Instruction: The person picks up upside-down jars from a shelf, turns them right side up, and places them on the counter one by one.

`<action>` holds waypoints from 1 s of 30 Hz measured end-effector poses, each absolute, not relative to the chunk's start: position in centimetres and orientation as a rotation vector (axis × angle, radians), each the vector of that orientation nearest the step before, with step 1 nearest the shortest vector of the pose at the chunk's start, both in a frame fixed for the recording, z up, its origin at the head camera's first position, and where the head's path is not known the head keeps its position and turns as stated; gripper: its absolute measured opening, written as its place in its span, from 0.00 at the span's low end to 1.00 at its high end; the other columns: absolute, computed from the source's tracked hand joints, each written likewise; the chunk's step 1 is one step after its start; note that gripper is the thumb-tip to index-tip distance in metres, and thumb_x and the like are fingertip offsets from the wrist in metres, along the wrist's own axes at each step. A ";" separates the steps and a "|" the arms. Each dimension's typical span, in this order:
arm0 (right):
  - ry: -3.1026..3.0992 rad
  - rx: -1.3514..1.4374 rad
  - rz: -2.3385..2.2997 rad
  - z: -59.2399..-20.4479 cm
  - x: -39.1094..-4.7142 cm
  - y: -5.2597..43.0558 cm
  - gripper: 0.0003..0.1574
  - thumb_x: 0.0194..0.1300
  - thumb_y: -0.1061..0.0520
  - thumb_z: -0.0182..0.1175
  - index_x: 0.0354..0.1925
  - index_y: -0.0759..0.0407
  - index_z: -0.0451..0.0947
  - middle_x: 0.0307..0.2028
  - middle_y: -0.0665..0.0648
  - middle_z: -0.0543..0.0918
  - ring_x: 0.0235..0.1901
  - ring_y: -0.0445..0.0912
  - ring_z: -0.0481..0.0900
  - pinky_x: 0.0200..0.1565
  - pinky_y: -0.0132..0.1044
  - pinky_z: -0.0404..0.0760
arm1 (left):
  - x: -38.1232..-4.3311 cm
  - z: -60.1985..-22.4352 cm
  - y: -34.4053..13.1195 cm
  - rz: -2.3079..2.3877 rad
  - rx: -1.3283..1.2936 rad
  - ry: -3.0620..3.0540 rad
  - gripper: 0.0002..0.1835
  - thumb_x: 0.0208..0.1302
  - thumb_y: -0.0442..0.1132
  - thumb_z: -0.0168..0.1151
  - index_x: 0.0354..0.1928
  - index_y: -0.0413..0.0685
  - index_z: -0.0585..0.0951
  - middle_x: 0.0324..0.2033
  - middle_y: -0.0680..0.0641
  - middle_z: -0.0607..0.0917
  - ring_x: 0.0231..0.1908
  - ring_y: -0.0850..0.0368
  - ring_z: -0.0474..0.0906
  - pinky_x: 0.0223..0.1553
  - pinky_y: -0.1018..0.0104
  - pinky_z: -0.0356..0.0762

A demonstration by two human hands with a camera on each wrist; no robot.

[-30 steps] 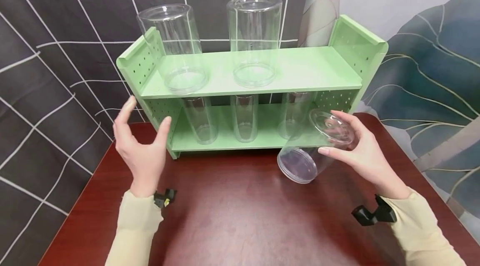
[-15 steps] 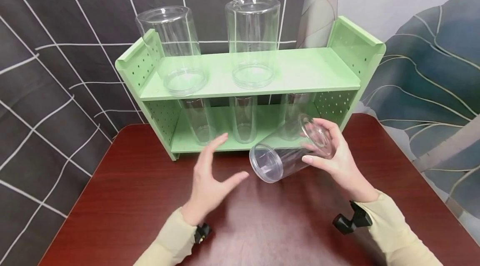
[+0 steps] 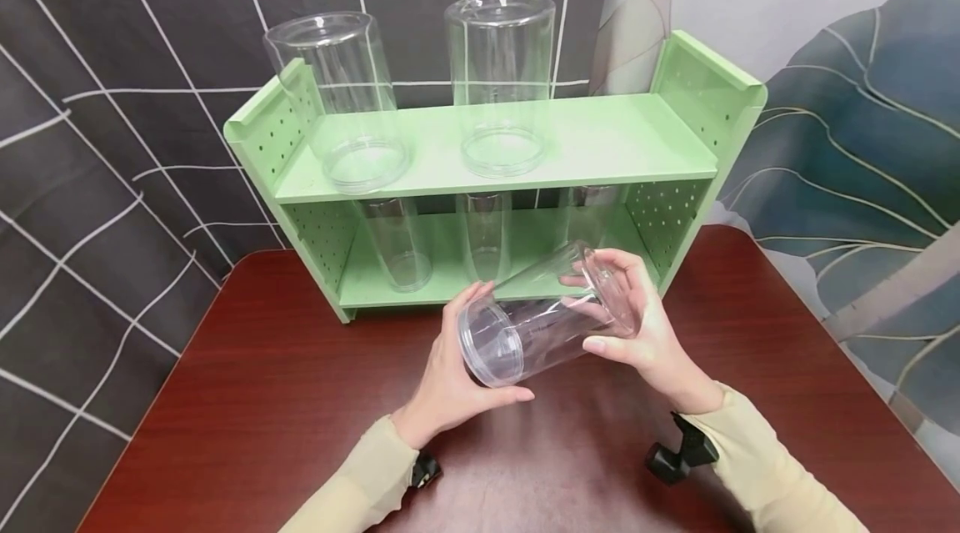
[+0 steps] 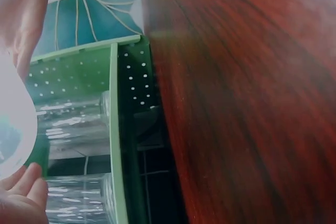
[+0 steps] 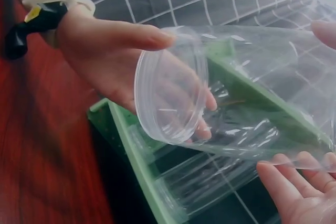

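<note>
A large clear plastic jar (image 3: 551,324) is held tilted above the red-brown table, between both hands. My right hand (image 3: 648,341) grips its far right end, with the thumb below and the fingers seen through the plastic. My left hand (image 3: 450,383) is at the lower, ringed end (image 5: 170,90). Thumb and fingers curve around that end from opposite sides, the thumb right at the ring in the right wrist view. Only the milky end of the jar (image 4: 13,121) shows at the edge of the left wrist view.
Behind the hands stands a green two-tier shelf (image 3: 600,141). Two large clear jars (image 3: 356,99) (image 3: 501,82) stand on its top tier, and narrower clear cylinders (image 3: 397,245) on the lower one. A grey tiled backdrop (image 3: 187,24) rises behind the dark red table (image 3: 300,399).
My right hand has brought the jar left and tipped it further toward horizontal. My left hand has come from the left side of the shelf to the jar's ringed end.
</note>
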State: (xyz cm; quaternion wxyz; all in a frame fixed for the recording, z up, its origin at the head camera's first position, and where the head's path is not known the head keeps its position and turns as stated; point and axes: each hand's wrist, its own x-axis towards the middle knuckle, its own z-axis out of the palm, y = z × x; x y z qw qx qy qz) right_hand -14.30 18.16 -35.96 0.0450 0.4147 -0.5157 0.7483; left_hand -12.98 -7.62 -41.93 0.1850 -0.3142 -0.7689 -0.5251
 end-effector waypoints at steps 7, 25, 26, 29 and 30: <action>-1.611 1.325 2.282 -36.3 -14.5 18.5 0.49 0.58 0.79 0.62 0.70 0.78 0.46 0.66 0.70 0.67 0.65 0.64 0.69 0.64 0.54 0.74 | -12.8 -41.5 -7.7 -1.499 -0.867 -2.136 0.64 0.35 0.47 0.88 0.74 0.47 0.58 0.62 0.47 0.77 0.60 0.52 0.75 0.62 0.54 0.73; -2.020 0.425 1.651 -34.9 -14.7 22.4 0.43 0.54 0.76 0.72 0.67 0.63 0.71 0.57 0.62 0.79 0.53 0.50 0.81 0.56 0.35 0.81 | -13.3 -40.0 -11.3 -1.386 -0.652 -2.052 0.61 0.33 0.45 0.86 0.74 0.45 0.64 0.63 0.46 0.74 0.59 0.46 0.72 0.60 0.53 0.72; -1.969 0.398 1.643 -34.6 -14.8 22.8 0.42 0.54 0.77 0.72 0.66 0.65 0.72 0.56 0.62 0.80 0.52 0.50 0.82 0.56 0.35 0.81 | -13.3 -40.0 -11.4 -1.381 -0.651 -2.060 0.62 0.32 0.45 0.86 0.74 0.45 0.64 0.63 0.46 0.74 0.59 0.46 0.72 0.60 0.52 0.72; -1.802 0.338 1.671 -33.7 -15.2 24.0 0.39 0.52 0.78 0.72 0.63 0.69 0.74 0.53 0.66 0.80 0.50 0.52 0.82 0.55 0.34 0.81 | -13.3 -39.9 -11.8 -1.358 -0.645 -2.076 0.61 0.33 0.46 0.86 0.74 0.45 0.65 0.62 0.45 0.73 0.58 0.47 0.71 0.59 0.50 0.73; -1.753 0.323 1.684 -33.5 -15.3 24.5 0.39 0.52 0.78 0.72 0.62 0.70 0.74 0.53 0.68 0.80 0.50 0.52 0.82 0.55 0.33 0.81 | -13.3 -39.9 -11.9 -1.346 -0.640 -2.078 0.61 0.33 0.47 0.86 0.74 0.45 0.66 0.62 0.45 0.73 0.58 0.47 0.71 0.58 0.50 0.72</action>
